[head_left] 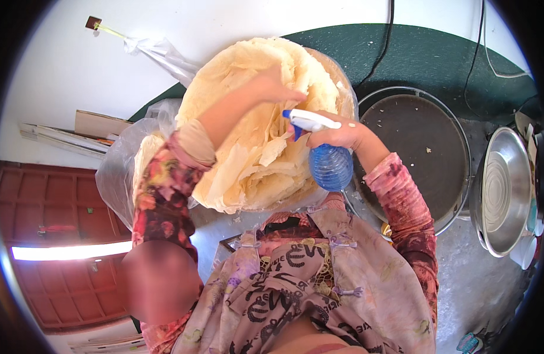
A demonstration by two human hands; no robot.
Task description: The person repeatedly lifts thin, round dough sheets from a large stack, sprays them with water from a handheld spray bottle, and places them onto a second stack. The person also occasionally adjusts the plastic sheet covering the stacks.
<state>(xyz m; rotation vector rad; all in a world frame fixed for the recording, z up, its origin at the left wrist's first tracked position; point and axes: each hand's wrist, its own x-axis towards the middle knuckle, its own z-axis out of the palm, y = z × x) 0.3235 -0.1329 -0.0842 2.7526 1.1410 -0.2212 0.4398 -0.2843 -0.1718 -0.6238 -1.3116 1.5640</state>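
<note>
The right hand [342,133] is wrapped around a ribbed, translucent blue spray bottle [331,168] with a white-and-blue trigger head. Left of that grip lies a large, rounded heap of thin, pale-yellow sheets [248,141]. Over the heap, left of the nozzle, is the left hand [269,85] (blurred; I cannot tell whether its fingers pinch anything).

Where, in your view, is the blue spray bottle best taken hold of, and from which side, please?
I'd grip the spray bottle just below its white head, coming from the right, with a finger at the blue trigger. The nozzle points left, so a hand from the right should stay behind the spray. The right hand holds it there now.
</note>
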